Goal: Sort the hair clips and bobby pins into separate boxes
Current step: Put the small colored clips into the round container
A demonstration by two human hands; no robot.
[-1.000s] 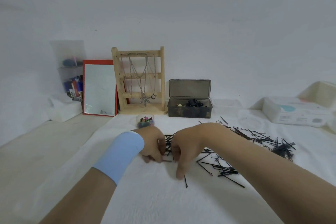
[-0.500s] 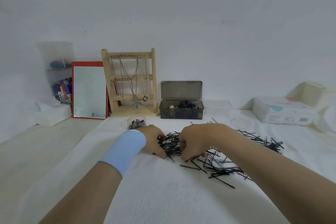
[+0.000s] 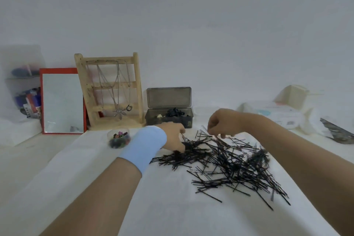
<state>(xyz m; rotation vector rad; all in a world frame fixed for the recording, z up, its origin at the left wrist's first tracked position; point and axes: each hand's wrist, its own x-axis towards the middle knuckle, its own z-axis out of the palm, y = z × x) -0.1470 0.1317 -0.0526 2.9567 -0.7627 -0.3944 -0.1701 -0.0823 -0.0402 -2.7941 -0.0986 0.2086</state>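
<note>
Left hand (image 3: 173,136) fingertips hidden in bobby pins (image 3: 226,161).

The left hand (image 3: 173,136) hides its fingertips among the bobby pins (image 3: 226,161); its grip is unreadable.

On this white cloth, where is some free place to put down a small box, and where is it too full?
Free: the near cloth between the forearms, in front of the bobby pins; also the strip left of the small clear cup. Crowded: the pin pile under both hands, left hand and right hand, and the back row by the dark box.
</note>
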